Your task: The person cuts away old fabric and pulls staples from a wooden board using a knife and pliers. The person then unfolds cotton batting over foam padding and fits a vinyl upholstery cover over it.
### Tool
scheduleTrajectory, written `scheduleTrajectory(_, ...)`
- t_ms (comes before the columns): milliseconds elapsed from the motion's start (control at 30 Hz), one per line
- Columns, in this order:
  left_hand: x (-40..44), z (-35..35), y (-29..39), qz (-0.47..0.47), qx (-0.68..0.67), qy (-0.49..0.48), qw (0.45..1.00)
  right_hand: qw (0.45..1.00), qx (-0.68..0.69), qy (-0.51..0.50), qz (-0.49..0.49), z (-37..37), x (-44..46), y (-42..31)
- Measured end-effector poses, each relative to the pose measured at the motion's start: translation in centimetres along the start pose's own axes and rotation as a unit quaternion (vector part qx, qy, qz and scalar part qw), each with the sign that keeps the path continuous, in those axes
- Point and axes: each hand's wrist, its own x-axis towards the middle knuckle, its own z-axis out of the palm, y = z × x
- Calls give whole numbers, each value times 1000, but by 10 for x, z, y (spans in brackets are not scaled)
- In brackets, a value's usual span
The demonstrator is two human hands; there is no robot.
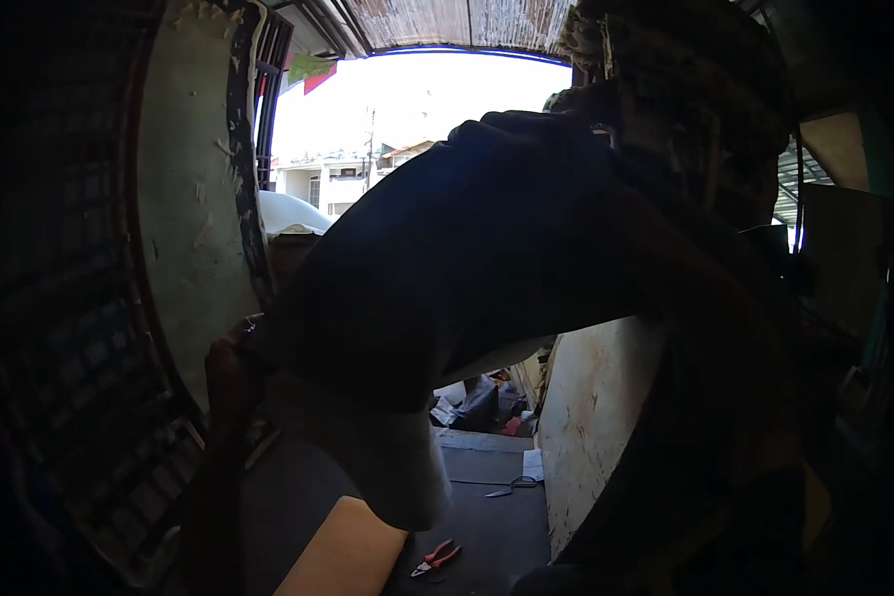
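Observation:
My left hand [230,370] rises at the left, in deep shadow, beside the waist of a bent-over person [487,228]. Its fingers look closed around something small with a shiny edge that I cannot make out. My right hand is not in view. The person, in a dark top and lighter shorts, fills the middle of the view and leans to the right. Below them, pliers with red handles [439,558] lie on a dark surface [487,517], near a tan padded piece [343,551].
Scissors [512,488] and a white paper [533,466] lie farther back. A pale upright panel [596,417] stands to their right. Bags and clutter [482,402] sit beyond. A greenish panel [194,199] and dark grille [60,298] line the left.

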Motion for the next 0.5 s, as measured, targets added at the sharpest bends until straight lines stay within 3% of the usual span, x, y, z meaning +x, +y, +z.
scheduleTrajectory(33, 15, -27, -43, 23, -111, 14, 994, 999, 24, -21, -3, 23, 9, -11)
scheduleTrajectory(67, 9, -62, -21, 41, -119, -5, 992, 998, 46, -47, -2, 47, 16, -21)
scheduleTrajectory(133, 7, -134, -55, 182, 152, 158, 959, 991, 90, -99, -4, 96, 28, -45)
scheduleTrajectory(267, -26, -255, -11, 196, 348, 116, 909, 963, 156, -220, 5, 196, 31, -88)
scheduleTrajectory(333, -46, -298, -6, 369, 512, 209, 747, 939, 181, -293, 10, 242, 17, -105)
scheduleTrajectory(367, -67, -307, 13, 356, 529, 206, 743, 923, 189, -334, 12, 258, 7, -110)
scheduleTrajectory(433, -111, -309, 70, 197, 489, 162, 834, 885, 202, -418, 19, 287, -23, -115)
scheduleTrajectory(500, -181, -318, 78, 197, 528, 149, 812, 842, 248, -479, 4, 285, -74, -129)
